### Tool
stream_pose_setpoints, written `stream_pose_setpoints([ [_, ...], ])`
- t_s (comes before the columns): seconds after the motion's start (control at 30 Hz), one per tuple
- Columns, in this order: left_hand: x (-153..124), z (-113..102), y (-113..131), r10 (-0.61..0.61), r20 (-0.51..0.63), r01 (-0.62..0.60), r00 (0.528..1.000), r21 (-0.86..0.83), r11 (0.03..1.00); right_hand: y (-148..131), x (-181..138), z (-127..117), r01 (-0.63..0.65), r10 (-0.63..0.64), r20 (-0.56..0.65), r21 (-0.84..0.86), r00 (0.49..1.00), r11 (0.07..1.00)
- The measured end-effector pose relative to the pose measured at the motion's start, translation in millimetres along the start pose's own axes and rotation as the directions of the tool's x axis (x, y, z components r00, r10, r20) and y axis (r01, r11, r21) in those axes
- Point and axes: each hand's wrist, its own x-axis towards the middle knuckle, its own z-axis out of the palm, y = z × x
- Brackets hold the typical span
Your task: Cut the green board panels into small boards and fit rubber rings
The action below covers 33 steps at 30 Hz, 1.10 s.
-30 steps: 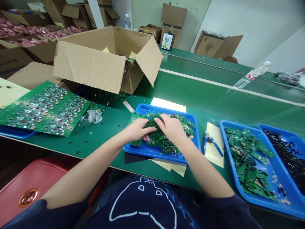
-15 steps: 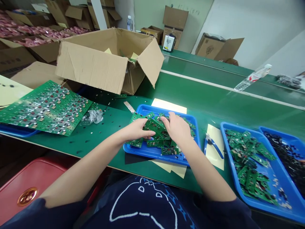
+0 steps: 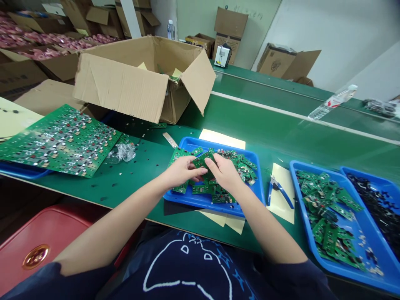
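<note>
Between both hands, above the middle blue tray [image 3: 261, 183], a green circuit board [image 3: 203, 161] is held tilted. My left hand [image 3: 182, 171] grips its left side, thumb pointing right along the lower edge. On the board's right side, my right hand [image 3: 225, 171] closes with thumb and fingers. Many small green circuit boards [image 3: 202, 189] lie loose in the tray below, partly covered by my hands. Some fingertips are hidden behind the held board.
Blue-handled cutters [image 3: 280, 192] rest on paper right of the tray. Farther right stand a blue tray of boards [image 3: 299, 221] and one of black parts [image 3: 379, 204]. A large board panel [image 3: 62, 139] lies left; an open carton [image 3: 121, 85] stands behind.
My right hand has moved down and left, closer to my left hand. The held board has turned and is now gripped by both hands.
</note>
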Motion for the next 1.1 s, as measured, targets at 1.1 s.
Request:
stream_pose_setpoints([
  [1.1, -18.4, -49.9, -1.3, 0.108, -0.284, 0.152, 0.953, 0.753, 0.641, 6.6, 3.7, -17.9, -0.267, 0.235, -0.141, -0.290, 0.962, 0.919],
])
